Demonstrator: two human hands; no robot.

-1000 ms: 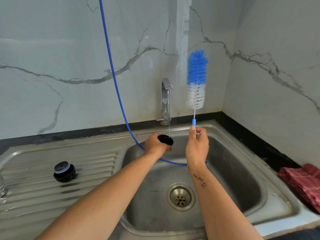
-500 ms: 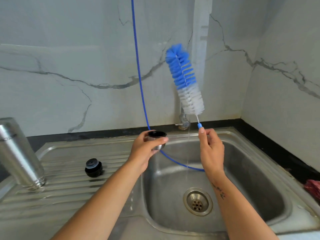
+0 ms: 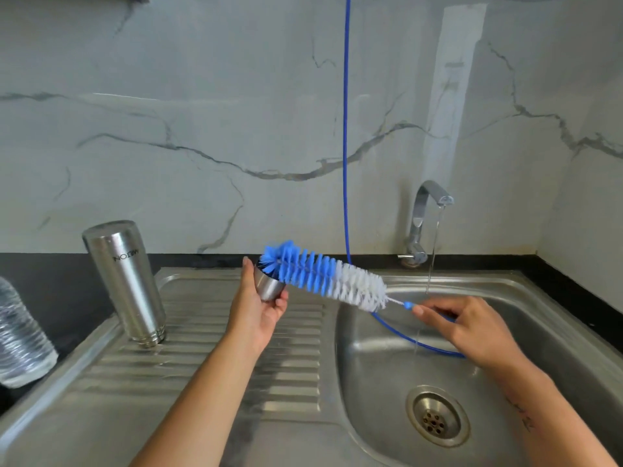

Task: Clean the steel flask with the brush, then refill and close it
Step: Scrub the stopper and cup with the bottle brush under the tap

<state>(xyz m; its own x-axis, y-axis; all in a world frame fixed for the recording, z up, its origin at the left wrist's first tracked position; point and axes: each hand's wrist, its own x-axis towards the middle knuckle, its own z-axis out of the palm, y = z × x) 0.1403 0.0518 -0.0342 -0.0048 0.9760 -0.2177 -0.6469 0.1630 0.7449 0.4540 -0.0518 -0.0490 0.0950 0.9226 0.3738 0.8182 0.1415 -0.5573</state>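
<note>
Scrubbing steel cap (image 3: pixel 268 287) with brush (image 3: pixel 324 276).
Left hand (image 3: pixel 258 311) gripping cap over drainboard (image 3: pixel 209 375); right hand (image 3: pixel 467 326) pinching brush handle above sink basin (image 3: pixel 539 362). Flask (image 3: pixel 125 283) standing inverted near drainboard's back-left corner.

- Grey-veined marble wall (image 3: pixel 202 129) from 9 through 3 o'clock.
- Black counter strip (image 3: pixel 50 274) beneath.
- Steel sink (image 3: pixel 303 382) at 6 o'clock.
- Bright daylight streak at 1 o'clock.

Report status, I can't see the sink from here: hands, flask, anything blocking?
Left hand grips steel cup; right hand pinches brush handle, bristle tip in the cup. Flask inverted on drainboard. Tap running; nothing blocking.
</note>
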